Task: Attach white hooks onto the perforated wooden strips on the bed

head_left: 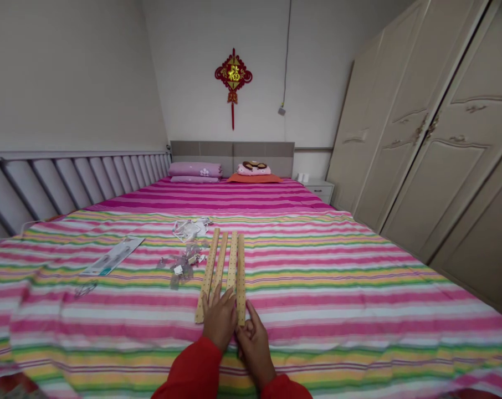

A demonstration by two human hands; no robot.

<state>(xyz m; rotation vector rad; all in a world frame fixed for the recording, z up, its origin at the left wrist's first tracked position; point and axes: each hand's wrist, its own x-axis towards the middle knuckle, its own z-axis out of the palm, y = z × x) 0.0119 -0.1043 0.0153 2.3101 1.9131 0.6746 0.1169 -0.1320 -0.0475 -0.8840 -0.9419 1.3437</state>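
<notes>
Several long wooden strips with rows of small dark dots lie side by side on the bed, pointing away from me. My left hand (220, 319) rests palm down with fingers spread over the near part of the left strip (210, 266) and the middle strips (231, 260). At the near end of the rightmost strip (241, 271), my right hand (255, 344) is closed, with thumb and fingers gripping that end. The near ends of the middle strips are hidden under my left hand.
Small clear plastic bags (187, 263) lie left of the strips, with a white crumpled pile (191, 228) beyond them. Farther left are a flat clear package (116, 256) and a thin wire-like bundle (86, 288). A striped sheet (338, 310) covers the bed; a wardrobe (454, 144) stands at right.
</notes>
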